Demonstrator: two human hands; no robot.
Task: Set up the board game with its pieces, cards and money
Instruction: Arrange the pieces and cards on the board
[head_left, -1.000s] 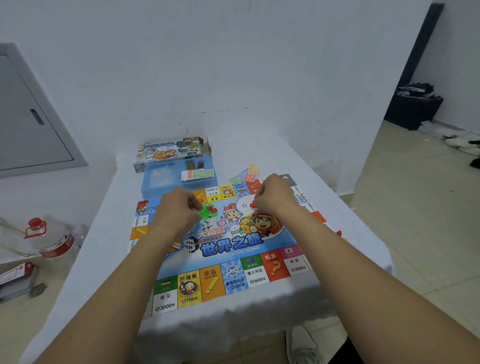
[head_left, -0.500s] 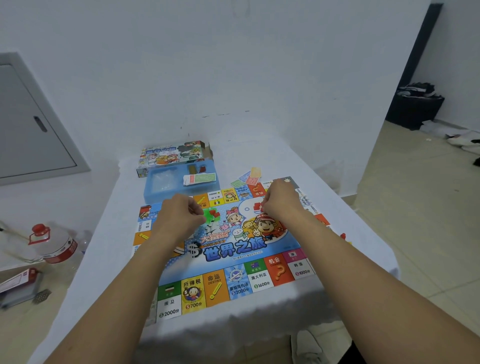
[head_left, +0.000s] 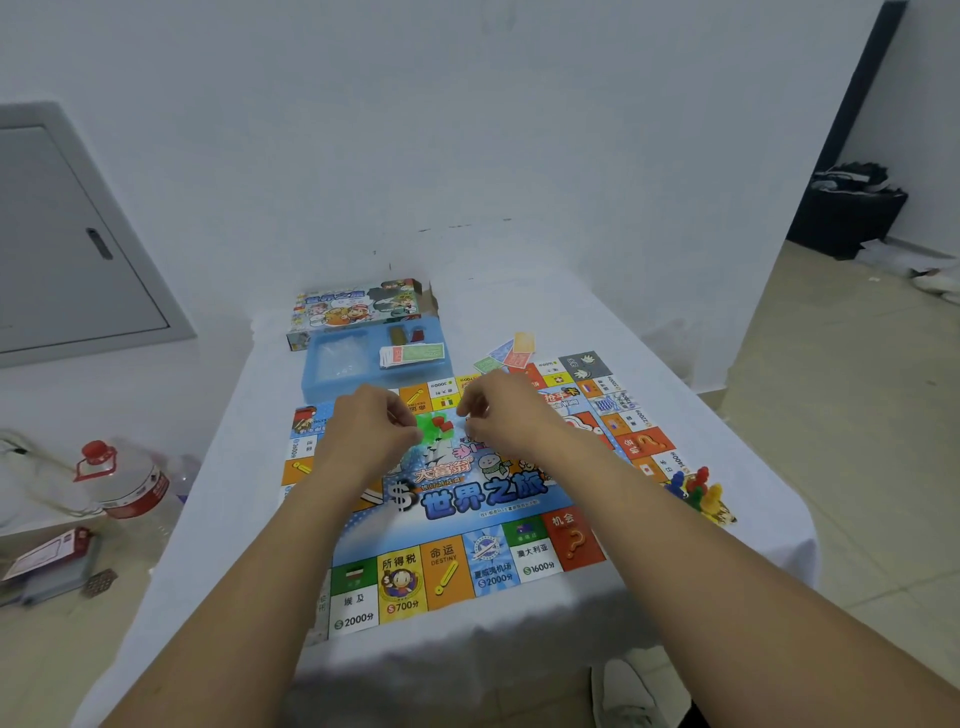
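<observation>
On the floor to your far left stands a large clear water bottle (head_left: 127, 480) with a red cap. On the white-clothed table (head_left: 218, 519), at the far left of the play area, the printed game box (head_left: 358, 306) lies against the wall, and just in front of it sits the blue plastic tray (head_left: 332, 379) with a stack of cards (head_left: 413, 356) in its right compartment.

The game board (head_left: 467, 551) lies flat in front of you, its near edge close to the table edge. Your left hand (head_left: 371, 431) hovers over the board's far centre with fingers curled, and it appears to pinch a small bag of green and red pieces (head_left: 435, 427). Your right hand (head_left: 506, 418) is just beside it, fingers also curled toward that bag; I cannot tell whether it actually grips anything.

Beyond your right hand, a few loose coloured cards (head_left: 511, 353) lie fanned at the board's far edge. At the board's right edge, a cluster of blue, red, green and yellow pawns (head_left: 696, 488) stands together.
</observation>
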